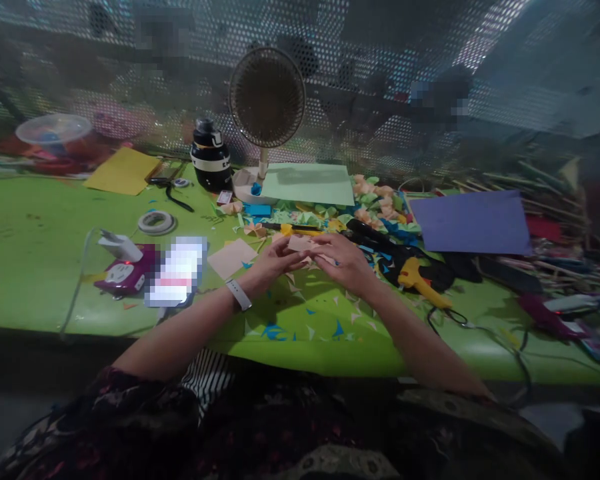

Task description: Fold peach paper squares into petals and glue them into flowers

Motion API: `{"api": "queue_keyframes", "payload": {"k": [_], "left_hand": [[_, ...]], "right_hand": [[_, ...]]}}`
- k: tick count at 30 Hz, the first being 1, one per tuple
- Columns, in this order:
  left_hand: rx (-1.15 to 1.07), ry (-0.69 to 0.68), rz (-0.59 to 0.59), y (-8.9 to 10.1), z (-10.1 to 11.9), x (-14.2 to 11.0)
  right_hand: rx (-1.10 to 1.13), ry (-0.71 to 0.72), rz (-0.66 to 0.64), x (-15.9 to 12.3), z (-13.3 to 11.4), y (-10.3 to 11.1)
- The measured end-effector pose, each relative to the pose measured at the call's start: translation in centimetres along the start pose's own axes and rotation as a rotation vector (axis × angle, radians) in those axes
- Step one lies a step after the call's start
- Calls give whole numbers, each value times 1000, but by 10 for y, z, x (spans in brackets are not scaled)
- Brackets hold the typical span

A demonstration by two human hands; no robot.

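Reading the table as a clock dial with the small pink paper (299, 243) at its centre and twelve pointing away from the worker, I see a purple power socket (120, 279) out at nine o'clock, a white charger (121, 248) plugged into it, and the phone (177, 270) just beside, probably put there to be near power and in sight. A tape roll (156, 223) lies flat between nine and ten, where it can't roll off, and the yellow sheet (123, 172) is beyond it at ten. Closer in at nine lies a larger pink sheet (233, 259), handy to the left hand (276, 259), whose thumb and fingertips pinch the little paper's left edge, held up over the work area, I'd say to keep it in clear view. The black bottle (213, 163) stands upright between ten and eleven, back from the elbows; the fan (267, 97) is near twelve, its round head raised above the clutter. The pale green sheet (307, 183), at twelve, lies over part of the scraps. The right hand (344, 259) meets the paper's right edge with its fingers bent and close together, seemingly steadying it; I can't tell whether they pinch. Between three and four sits the yellow glue gun (423, 283), within easy reach of that hand. At three, the purple sheet (473, 222) rests among dark tools and sticks, perhaps for want of flat room.
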State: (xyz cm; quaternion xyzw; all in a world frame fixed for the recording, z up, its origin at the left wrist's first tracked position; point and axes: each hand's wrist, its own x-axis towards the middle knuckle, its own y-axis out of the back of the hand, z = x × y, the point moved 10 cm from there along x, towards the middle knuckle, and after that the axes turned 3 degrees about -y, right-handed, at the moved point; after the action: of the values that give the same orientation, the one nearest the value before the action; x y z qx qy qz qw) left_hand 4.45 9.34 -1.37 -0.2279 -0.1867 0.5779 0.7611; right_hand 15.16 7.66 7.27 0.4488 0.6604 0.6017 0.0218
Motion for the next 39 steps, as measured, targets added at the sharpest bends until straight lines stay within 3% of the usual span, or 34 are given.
{"api": "queue_keyframes", "payload": {"k": [12, 39], "left_hand": [[186, -59, 35, -1, 2, -7], [143, -96, 21, -5, 6, -13]], "right_hand": [[233, -122, 96, -13, 10, 7], [249, -169, 169, -15, 0, 10]]}}
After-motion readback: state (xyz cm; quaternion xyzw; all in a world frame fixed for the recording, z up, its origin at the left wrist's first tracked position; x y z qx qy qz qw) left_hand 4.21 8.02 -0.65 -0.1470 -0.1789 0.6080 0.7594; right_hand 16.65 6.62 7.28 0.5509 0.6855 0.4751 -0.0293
